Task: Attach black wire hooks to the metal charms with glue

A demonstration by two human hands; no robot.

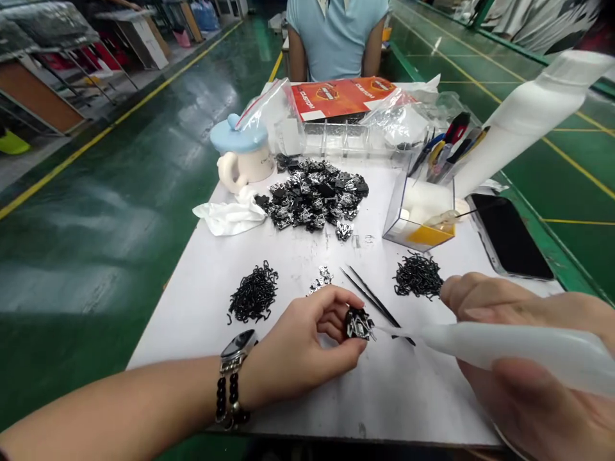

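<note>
My left hand pinches a small black and silver metal part between thumb and fingers, just above the white tabletop. My right hand is wrapped round a translucent white squeeze bottle. The bottle's thin nozzle points left, its tip at the part's right side; whether they touch I cannot tell. Behind the part lie dark tweezers and a few tiny silver plates. Small black bent pieces form one pile on the left and another pile near my right hand.
A heap of similar black and silver parts lies farther back. Around it are a lidded mug, crumpled tissue, a clear tool box, a tall white bottle and a phone. Beyond the table, a person in light blue faces away.
</note>
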